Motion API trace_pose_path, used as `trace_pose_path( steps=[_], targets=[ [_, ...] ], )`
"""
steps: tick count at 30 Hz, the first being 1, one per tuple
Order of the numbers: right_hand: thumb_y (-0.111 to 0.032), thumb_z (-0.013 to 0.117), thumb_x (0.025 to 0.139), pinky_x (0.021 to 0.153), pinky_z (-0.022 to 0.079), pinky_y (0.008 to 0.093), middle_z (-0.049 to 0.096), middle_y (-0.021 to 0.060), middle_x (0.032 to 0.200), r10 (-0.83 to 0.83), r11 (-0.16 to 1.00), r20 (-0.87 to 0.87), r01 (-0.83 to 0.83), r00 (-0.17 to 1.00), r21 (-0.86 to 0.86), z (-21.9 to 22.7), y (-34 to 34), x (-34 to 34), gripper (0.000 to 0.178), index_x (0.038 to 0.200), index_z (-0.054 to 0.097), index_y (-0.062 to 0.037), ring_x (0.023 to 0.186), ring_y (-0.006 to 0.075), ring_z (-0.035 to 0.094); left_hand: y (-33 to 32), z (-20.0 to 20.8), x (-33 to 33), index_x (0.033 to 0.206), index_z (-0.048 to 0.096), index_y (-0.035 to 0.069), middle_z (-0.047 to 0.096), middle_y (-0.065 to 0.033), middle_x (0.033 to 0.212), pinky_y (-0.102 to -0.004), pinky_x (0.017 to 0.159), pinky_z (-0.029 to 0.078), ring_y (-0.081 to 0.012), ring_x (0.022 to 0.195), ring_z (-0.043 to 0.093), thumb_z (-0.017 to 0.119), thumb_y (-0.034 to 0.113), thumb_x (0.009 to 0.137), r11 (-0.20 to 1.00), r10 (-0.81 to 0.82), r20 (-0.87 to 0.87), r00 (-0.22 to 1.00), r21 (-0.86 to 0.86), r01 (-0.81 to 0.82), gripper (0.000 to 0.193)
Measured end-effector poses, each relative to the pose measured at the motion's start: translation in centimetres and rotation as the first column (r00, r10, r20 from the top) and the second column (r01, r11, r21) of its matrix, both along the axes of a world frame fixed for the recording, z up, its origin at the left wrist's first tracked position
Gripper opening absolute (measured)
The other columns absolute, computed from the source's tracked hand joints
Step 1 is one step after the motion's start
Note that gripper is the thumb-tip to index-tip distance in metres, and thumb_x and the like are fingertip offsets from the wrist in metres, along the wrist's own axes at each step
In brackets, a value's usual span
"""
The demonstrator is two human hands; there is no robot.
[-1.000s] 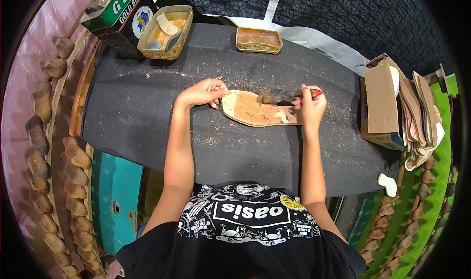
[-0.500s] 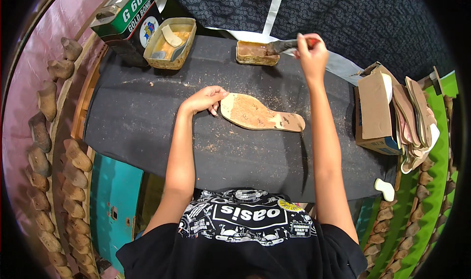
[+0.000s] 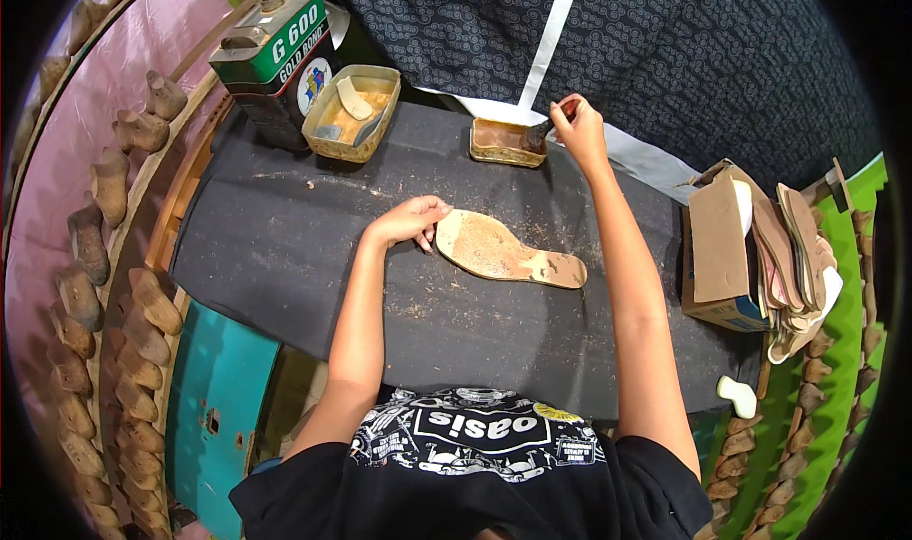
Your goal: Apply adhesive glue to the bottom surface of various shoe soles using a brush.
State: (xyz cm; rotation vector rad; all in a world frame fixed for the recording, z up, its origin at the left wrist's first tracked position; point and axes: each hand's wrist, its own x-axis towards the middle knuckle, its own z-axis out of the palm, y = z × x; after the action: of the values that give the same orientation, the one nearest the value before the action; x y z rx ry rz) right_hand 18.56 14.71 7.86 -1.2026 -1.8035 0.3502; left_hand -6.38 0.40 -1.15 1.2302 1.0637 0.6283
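Note:
A tan insole with brown, wet-looking smears and pale patches is held just above or on the dark tabletop; I cannot tell which. My left hand pinches its wide end, thumb on top. Beyond it, at the far edge, stands a small rectangular tub of brownish paste, probably glue. My right hand is closed on a dark, caked brush, whose lower end is in the right side of the tub. The handle is mostly hidden by my fingers.
A metal can and a yellowish plastic container with scraps stand at the far left. On the right, a cardboard box holds several sole pieces. Wooden shoe lasts line racks on both sides. Crumbs litter the table.
The whole view has shifted a little. My right hand has come closer to the tub, and the brush stands more upright in it. My left hand keeps its hold on the insole.

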Motion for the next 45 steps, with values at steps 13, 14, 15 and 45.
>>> trace_pose_path(
  steps=[13, 14, 15, 45],
  targets=[
    [-0.015, 0.054, 0.079, 0.038, 0.037, 0.0207, 0.049, 0.0027, 0.056, -0.167, 0.966, -0.757, -0.047, 0.632, -0.252, -3.2, -8.7, 6.0, 0.016, 0.073, 0.046, -0.0029, 0.042, 0.0102, 0.048, -0.2, 0.4, -0.2, 0.083, 0.049, 0.003, 0.042, 0.0027, 0.058, -0.0164, 0.038, 0.041, -0.0034, 0.045, 0.042, 0.043, 0.031, 0.085, 0.999, 0.004, 0.044, 0.999, 0.033, -0.005, 0.029],
    [-0.016, 0.054, 0.079, 0.037, 0.036, 0.0207, 0.048, 0.0022, 0.057, -0.202, 0.954, -0.745, -0.043, 0.636, -0.295, -3.9, -10.4, 6.0, 0.016, 0.073, 0.045, -0.0037, 0.042, 0.0102, 0.047, -0.2, 0.3, -0.4, 0.082, 0.048, 0.003, 0.042, 0.0025, 0.058, -0.0163, 0.037, 0.040, -0.0036, 0.044, 0.042, 0.043, 0.031, 0.085, 0.999, 0.001, 0.055, 0.999, 0.037, -0.003, 0.029],
    [-0.016, 0.055, 0.079, 0.037, 0.036, 0.0206, 0.046, 0.0014, 0.056, -0.213, 0.945, -0.750, -0.061, 0.626, -0.320, -4.5, -12.2, 6.0, 0.016, 0.074, 0.045, -0.0040, 0.043, 0.0098, 0.048, -0.2, 0.1, -0.6, 0.082, 0.048, 0.004, 0.043, 0.0024, 0.058, -0.0162, 0.036, 0.039, -0.0037, 0.043, 0.042, 0.042, 0.031, 0.086, 0.999, -0.003, 0.066, 0.998, 0.041, 0.000, 0.029],
    [-0.006, 0.054, 0.078, 0.036, 0.037, 0.0181, 0.050, 0.0022, 0.059, -0.206, 0.947, -0.684, -0.034, 0.699, -0.320, -6.0, -20.6, 5.3, 0.007, 0.076, 0.048, -0.0039, 0.041, 0.0072, 0.048, -0.4, 0.6, -0.1, 0.084, 0.047, 0.009, 0.034, 0.0055, 0.056, -0.0162, 0.036, 0.026, -0.0023, 0.043, 0.028, 0.038, 0.030, 0.088, 0.998, 0.065, -0.023, 0.998, -0.005, -0.065, 0.023]
  ],
)
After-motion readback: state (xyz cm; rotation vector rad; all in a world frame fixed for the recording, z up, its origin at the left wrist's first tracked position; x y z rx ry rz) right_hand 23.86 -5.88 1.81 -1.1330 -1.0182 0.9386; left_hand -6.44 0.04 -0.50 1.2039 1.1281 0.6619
